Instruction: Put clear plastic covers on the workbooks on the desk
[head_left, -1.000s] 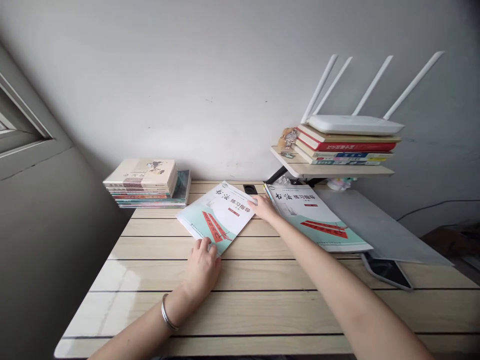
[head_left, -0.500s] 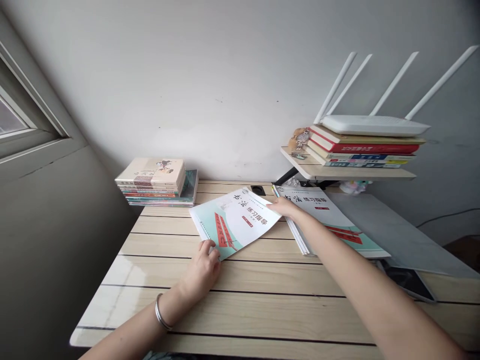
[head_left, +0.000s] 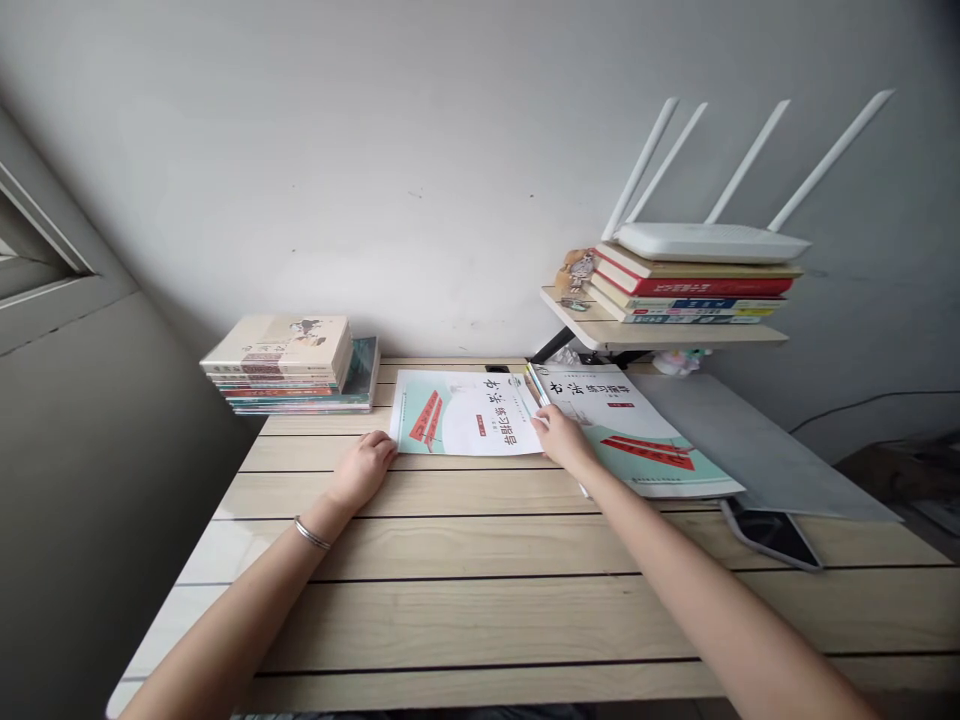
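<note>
A thin white and teal workbook [head_left: 465, 412] with red marks lies sideways on the wooden table [head_left: 480, 600], its title toward the right. My left hand [head_left: 365, 468], a metal bangle on its wrist, grips the workbook's near left corner with curled fingers. My right hand [head_left: 564, 438] pinches its near right corner. Just right of it lies a stack of like workbooks [head_left: 637, 430], angled away to the right.
A pile of books [head_left: 289, 365] sits at the back left against the wall. A small shelf [head_left: 660, 338] at the back right carries books and a white router [head_left: 709, 242]. A grey sheet [head_left: 757, 450] and a dark phone [head_left: 772, 538] lie at the right.
The workbook has been turned from a slant to lie sideways and has shifted toward the wall. Both hands moved with it; my left hand went forward and left.
</note>
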